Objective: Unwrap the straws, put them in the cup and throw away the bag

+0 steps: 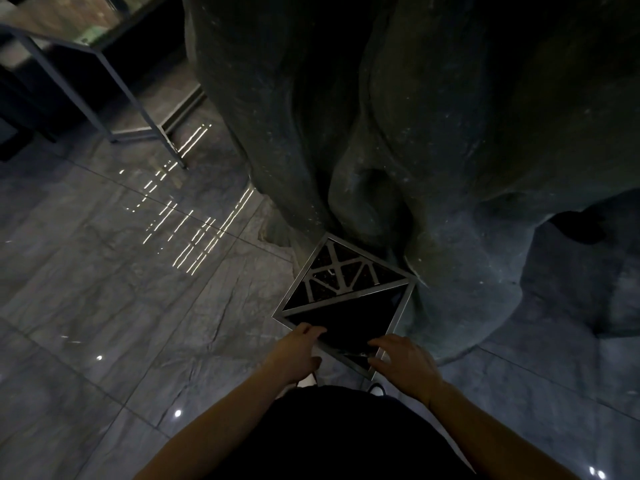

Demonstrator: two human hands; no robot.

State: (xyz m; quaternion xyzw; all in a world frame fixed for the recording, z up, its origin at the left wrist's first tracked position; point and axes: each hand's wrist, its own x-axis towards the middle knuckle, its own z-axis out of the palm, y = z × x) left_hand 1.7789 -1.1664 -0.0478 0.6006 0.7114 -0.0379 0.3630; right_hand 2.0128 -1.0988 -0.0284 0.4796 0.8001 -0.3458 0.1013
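Note:
A square bin with a metal rim (402, 315) stands on the floor at the foot of a rock-like form. Its far half has a metal lattice (341, 275); its near half is a dark opening (346, 317). My left hand (298, 351) hovers at the near-left rim, fingers loosely curved and thumb apart, with nothing visible in it. My right hand (403, 362) is over the near corner, fingers spread and empty. A faint shiny glint (353, 355) shows in the dark between the hands; I cannot tell whether it is the bag. No straws or cup are in view.
A large dark rock-like form (433, 133) rises right behind the bin. Glossy grey floor tiles (121, 289) spread to the left and front. A metal-framed glass case (104, 64) stands at the far left. My shoes (375, 388) are just before the bin.

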